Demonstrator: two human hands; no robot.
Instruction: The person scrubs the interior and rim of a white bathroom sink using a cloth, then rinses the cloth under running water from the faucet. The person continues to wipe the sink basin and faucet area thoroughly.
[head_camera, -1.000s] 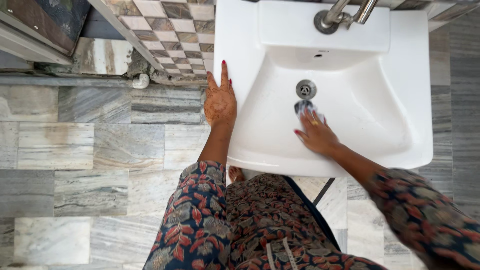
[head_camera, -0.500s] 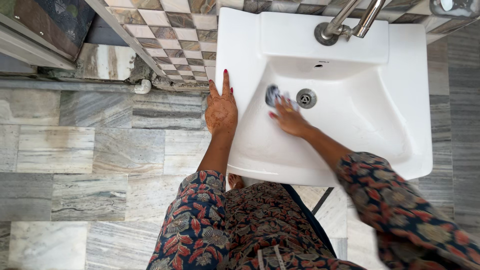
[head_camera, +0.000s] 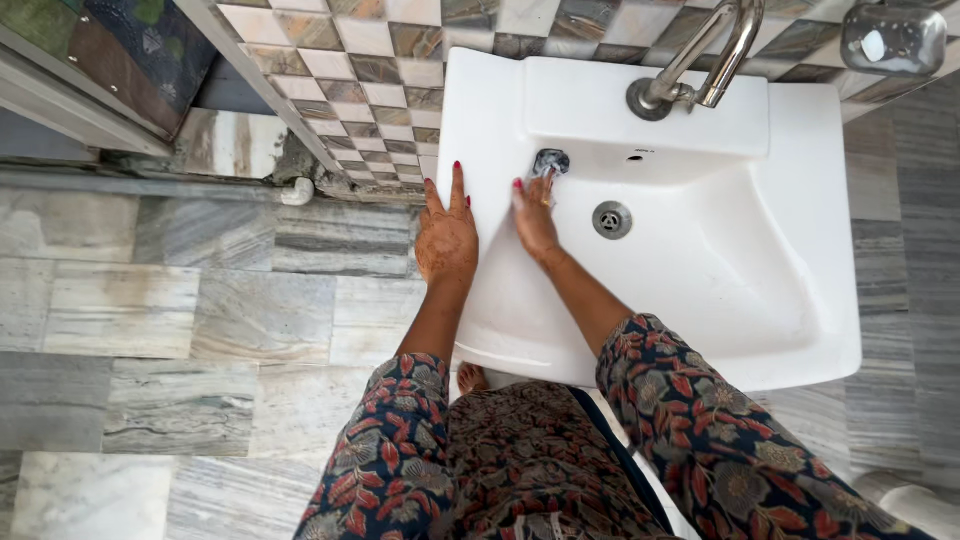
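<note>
A white wash basin (head_camera: 800, 300) hangs on a checkered tiled wall. My left hand (head_camera: 446, 235) lies flat on the basin's left rim, fingers together and pointing to the wall. My right hand (head_camera: 534, 215) is inside the bowl at its back left, pressing a small grey scrubbing pad (head_camera: 550, 162) against the porcelain. The drain (head_camera: 611, 219) sits just to the right of that hand. A chrome tap (head_camera: 700, 60) curves over the back ledge.
A metal soap holder (head_camera: 893, 38) is fixed to the wall at the top right. Grey marble floor tiles (head_camera: 150, 310) spread to the left. A white pipe end (head_camera: 297, 190) sticks out low on the wall.
My right hand has slid the pad from the drain area to the bowl's back left. The left hand stays on the rim.
</note>
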